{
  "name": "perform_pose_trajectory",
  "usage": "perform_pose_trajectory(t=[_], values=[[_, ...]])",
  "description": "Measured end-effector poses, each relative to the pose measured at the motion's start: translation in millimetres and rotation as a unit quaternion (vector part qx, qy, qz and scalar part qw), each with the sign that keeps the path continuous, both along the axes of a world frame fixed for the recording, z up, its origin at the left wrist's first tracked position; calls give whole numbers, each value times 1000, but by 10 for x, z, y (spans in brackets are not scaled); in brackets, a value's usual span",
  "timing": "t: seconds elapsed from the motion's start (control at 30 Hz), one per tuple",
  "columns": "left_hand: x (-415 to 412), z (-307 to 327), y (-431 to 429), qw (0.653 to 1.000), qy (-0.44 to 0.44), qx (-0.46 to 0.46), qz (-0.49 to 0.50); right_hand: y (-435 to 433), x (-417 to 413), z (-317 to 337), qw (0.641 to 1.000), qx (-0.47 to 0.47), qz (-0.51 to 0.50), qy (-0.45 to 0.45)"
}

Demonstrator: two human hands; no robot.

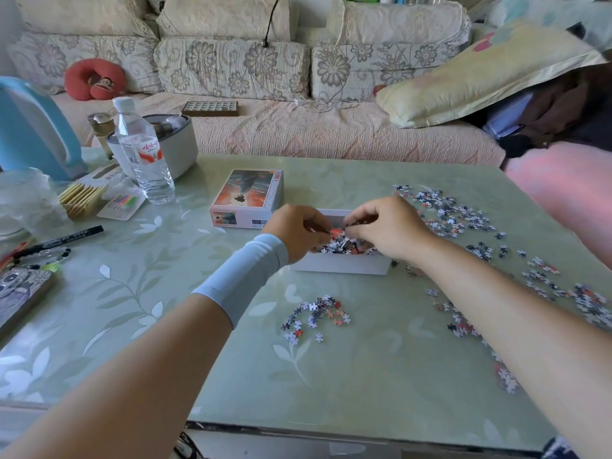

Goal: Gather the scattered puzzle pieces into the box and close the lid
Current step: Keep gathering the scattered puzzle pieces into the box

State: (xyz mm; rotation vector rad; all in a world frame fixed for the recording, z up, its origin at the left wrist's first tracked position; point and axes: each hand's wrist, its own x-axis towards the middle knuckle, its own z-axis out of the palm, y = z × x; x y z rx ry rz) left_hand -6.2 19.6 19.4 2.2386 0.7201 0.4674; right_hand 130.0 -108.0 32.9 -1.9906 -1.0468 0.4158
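Note:
A white open box (341,265) sits mid-table, partly filled with small puzzle pieces. Both my hands hover over it, fingers pinched together above the pieces. My left hand (299,231), with a pale blue wrist sleeve, is at the box's left side; my right hand (385,228) is at its right. Each seems to pinch a few pieces, though they are mostly hidden by the fingers. The box lid (248,197), printed with an orange picture, lies just behind and left of the box. Loose pieces lie in a small cluster (316,316) in front and in a wide scatter (460,217) to the right.
At the table's left stand a water bottle (144,154), a blue jug (33,130), a white round container (178,140), a black marker (63,240) and cards. A floral sofa with a pillow (480,77) lies behind. The table's front edge is near me.

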Motion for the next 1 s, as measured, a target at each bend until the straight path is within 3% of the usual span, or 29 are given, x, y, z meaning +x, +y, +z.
perform_pose_trajectory(t=[0.07,0.17,0.43,0.63,0.77,1.0], values=[[113,-34,18,999,-8,24,21,41,62,-38,998,19,-18,-62],[184,-99,25,999,15,40,-8,17,83,-99,991,-49,41,-121],[-105,-37,5,988,39,133,-69,-59,-23,-135,986,-43,78,-139],[-542,-6,-93,953,225,121,-163,-170,-489,-198,928,-215,228,-203],[-758,-29,-176,916,348,114,-163,-196,-649,-330,905,-256,258,-220],[-766,-72,-293,918,351,128,-132,-206,-752,-380,891,-247,299,-235]])
